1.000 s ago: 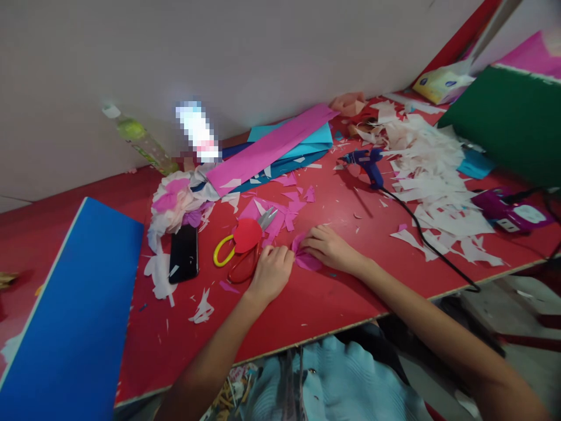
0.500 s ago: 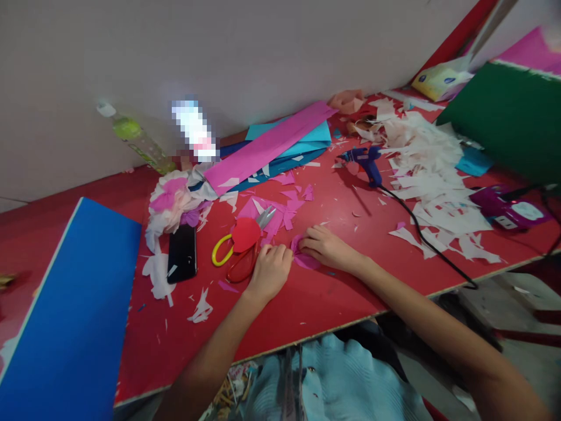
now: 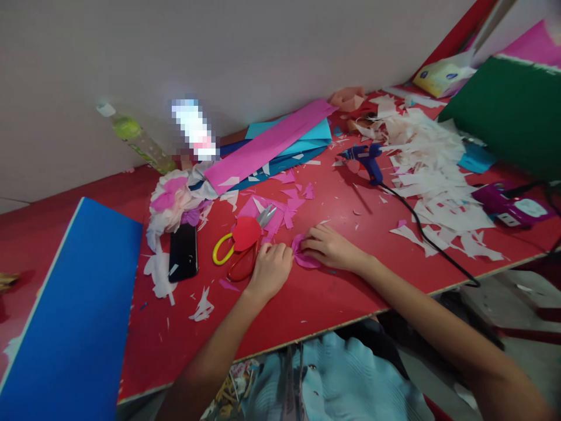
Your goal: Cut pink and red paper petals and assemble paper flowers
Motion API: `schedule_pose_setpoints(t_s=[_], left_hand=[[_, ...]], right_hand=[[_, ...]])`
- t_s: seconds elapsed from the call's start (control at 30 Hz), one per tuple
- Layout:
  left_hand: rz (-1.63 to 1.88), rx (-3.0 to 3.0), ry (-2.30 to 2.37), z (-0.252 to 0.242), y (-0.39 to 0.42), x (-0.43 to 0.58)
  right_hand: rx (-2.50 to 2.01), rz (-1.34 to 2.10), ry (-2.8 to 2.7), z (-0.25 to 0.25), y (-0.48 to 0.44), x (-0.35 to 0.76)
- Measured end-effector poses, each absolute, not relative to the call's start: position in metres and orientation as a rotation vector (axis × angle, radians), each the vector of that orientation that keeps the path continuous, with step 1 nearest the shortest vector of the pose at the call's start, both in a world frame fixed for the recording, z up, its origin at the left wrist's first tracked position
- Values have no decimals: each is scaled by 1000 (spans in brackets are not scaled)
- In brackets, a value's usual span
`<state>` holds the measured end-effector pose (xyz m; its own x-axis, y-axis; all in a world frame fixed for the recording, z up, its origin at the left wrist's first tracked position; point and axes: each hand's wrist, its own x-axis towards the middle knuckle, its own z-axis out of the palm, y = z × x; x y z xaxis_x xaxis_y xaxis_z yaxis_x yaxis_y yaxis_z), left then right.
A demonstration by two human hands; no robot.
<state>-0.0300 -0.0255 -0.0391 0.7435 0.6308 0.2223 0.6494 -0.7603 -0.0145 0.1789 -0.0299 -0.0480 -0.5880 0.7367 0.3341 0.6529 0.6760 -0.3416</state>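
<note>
Between my two hands, a small gathered piece of pink crepe paper (image 3: 305, 259) is held just above the red table (image 3: 346, 298). My left hand (image 3: 272, 266) is closed, its fingertips pinching the paper's left side. From the right, my right hand (image 3: 326, 245) has its bent fingers closed on the same piece. Scissors with yellow and red handles (image 3: 223, 249) lie left of my left hand, partly covered by a red paper shape (image 3: 246, 234). Pink scraps (image 3: 280, 213) are scattered beyond my hands.
A blue glue gun (image 3: 370, 162) with a black cord rests right of centre. White paper strips (image 3: 438, 175) are heaped at the right. At the left are a black phone (image 3: 183, 254), a blue board (image 3: 83, 310) and a bottle (image 3: 140, 140).
The pink piece looks slightly more gathered between my fingers. Both hands have stayed almost in place, and the camera view has shifted slightly.
</note>
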Motion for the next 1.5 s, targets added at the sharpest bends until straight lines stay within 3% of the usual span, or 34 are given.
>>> schedule_pose_setpoints(t_s=[0.5, 1.5], left_hand=[[-308, -2845, -1090, -35, -27, -29], [-278, -2860, -1097, -35, -27, -29]], right_hand=[[-1023, -78, -2530, -42, -32, 185], [-1079, -8, -2474, -45, -37, 201]])
